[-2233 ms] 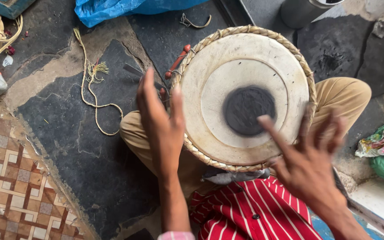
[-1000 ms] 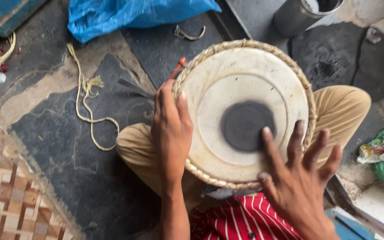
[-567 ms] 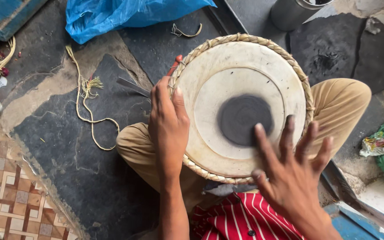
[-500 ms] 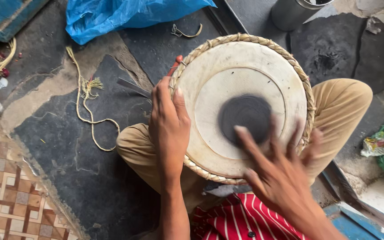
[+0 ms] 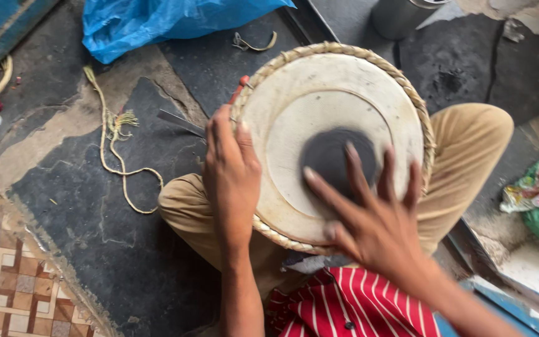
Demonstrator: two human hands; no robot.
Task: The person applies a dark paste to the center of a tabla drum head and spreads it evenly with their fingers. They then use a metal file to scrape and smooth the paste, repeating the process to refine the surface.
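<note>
Dark stone slabs [image 5: 95, 206] make up the floor, with patterned tiles [image 5: 7, 293] at the lower left edge and a blue plastic bag [image 5: 157, 22] lying at the top. Resting in the lap of the seated person, between tan-trousered knees, is a hand drum [image 5: 332, 143]: a pale skin head with a black round patch [image 5: 332, 156] at its centre and a braided rim. The left hand [image 5: 232, 175] lies flat and open over the drum's left rim, steadying it. The right hand [image 5: 369, 212] is open with fingers spread, its fingertips over the black patch; motion blur hides whether they touch.

To strike well, I judge the left hand should keep the drum from rocking while the right lands with loose fingers on the patch and lifts off cleanly.

Compared with half a second ago, the right hand's fingers have fanned wider and reached further onto the patch; the left hand has stayed put. A frayed cord [image 5: 116, 143] lies on the slabs nearby.
</note>
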